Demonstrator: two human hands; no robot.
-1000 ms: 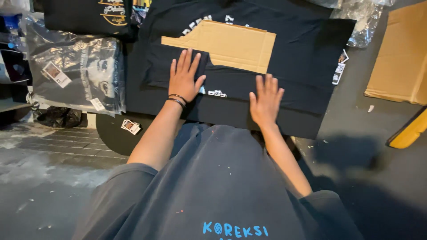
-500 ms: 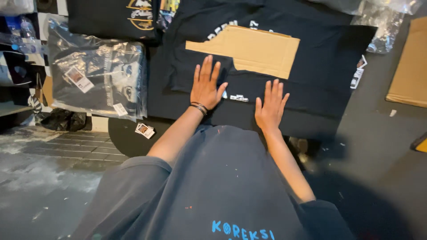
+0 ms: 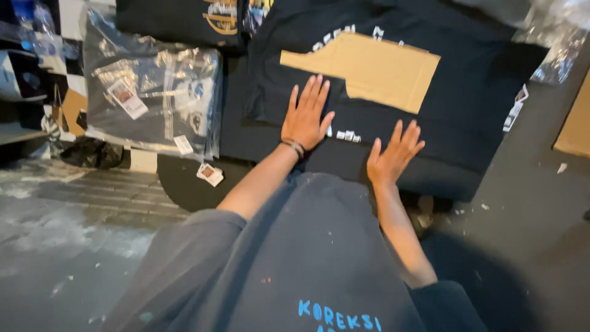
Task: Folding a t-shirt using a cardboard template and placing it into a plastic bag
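Observation:
A black T-shirt (image 3: 467,117) lies spread flat in front of me, with a brown cardboard folding sheet (image 3: 381,71) on top of it. My left hand (image 3: 306,114) presses flat on the shirt's folded left part, fingers spread, a dark band at the wrist. My right hand (image 3: 393,154) lies flat on the shirt's near edge, fingers apart, just below the cardboard. Neither hand holds anything. Small white lettering on the shirt shows between the two hands.
A stack of shirts bagged in clear plastic (image 3: 153,98) lies at the left. Another black shirt with a gold print (image 3: 184,18) is at the top. A paper tag (image 3: 210,173) lies near the bags. More cardboard (image 3: 574,129) sits at the right edge. Grey floor surrounds everything.
The view has shifted, so the shirt and hands sit further right in frame. Both hands stay flat on the shirt, the left one a little higher up on it.

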